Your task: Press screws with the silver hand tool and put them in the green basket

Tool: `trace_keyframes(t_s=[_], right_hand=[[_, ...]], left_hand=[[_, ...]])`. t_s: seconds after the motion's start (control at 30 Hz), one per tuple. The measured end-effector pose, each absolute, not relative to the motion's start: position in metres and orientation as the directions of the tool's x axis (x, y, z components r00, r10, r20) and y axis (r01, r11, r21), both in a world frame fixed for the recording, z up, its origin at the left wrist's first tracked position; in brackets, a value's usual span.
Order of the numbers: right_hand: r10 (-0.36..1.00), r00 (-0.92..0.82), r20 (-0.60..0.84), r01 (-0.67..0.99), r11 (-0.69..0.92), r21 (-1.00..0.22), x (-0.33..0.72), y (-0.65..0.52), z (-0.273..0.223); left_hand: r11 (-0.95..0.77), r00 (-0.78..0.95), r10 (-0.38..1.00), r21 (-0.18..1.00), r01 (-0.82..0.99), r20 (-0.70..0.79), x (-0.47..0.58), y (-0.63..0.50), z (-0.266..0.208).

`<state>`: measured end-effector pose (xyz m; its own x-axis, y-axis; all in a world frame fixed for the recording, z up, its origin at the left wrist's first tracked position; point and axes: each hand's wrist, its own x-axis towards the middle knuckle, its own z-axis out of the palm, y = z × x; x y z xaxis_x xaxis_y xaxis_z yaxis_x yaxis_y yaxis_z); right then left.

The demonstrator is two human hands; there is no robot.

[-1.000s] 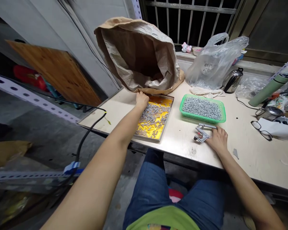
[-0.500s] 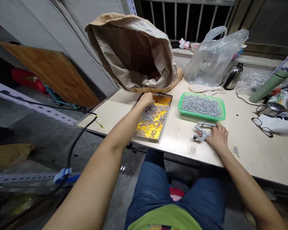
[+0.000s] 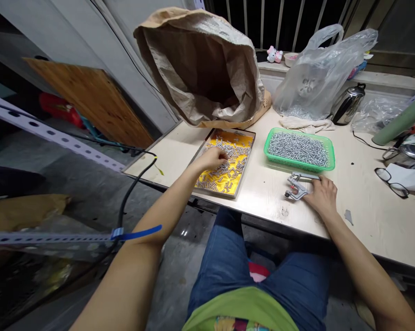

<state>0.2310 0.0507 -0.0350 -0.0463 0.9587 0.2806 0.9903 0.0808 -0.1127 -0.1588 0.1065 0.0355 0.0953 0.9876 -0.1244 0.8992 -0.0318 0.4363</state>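
My left hand [image 3: 213,158] is over a shallow tray [image 3: 233,196] lined with yellow, its fingers curled down and closed. Whatever they pinch is hidden. Loose silver screw-like pieces [image 3: 230,172] lie scattered over the yellow lining around the fingertips. My right hand [image 3: 322,195] rests on the table, wrapped round the handle end of a grey metal plier-like hand tool [image 3: 297,189], whose jaw end points left. Just beyond that tool stands a green plastic basket [image 3: 269,158] heaped with small silver metal pieces [image 3: 299,147].
A large open paper sack [image 3: 200,69] leans behind the tray. Further right are a clear plastic bag [image 3: 318,78], a cloth [image 3: 307,124], a metal kettle [image 3: 348,103], a green flask [image 3: 400,117] and eyeglasses [image 3: 392,181]. A black cable [image 3: 135,181] runs past the table's left corner.
My left hand has moved from the far edge of the tray towards its middle, nearer to me. My right hand keeps its grip on the tool. The whole view has shifted slightly.
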Motion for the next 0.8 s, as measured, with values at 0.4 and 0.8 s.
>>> trace_keyframes(t_s=[0.4, 0.8], right_hand=[[0.955, -0.034, 0.293, 0.988, 0.076, -0.133, 0.235, 0.054, -0.038], [0.948, -0.035, 0.316, 0.988, 0.081, -0.133, 0.236, 0.055, -0.040]], left_hand=[[0.068, -0.032, 0.961, 0.123, 0.990, -0.274, -0.179, 0.072, 0.044], [0.055, 0.016, 0.960, 0.243, 0.968, -0.280, -0.175, 0.044, 0.025]])
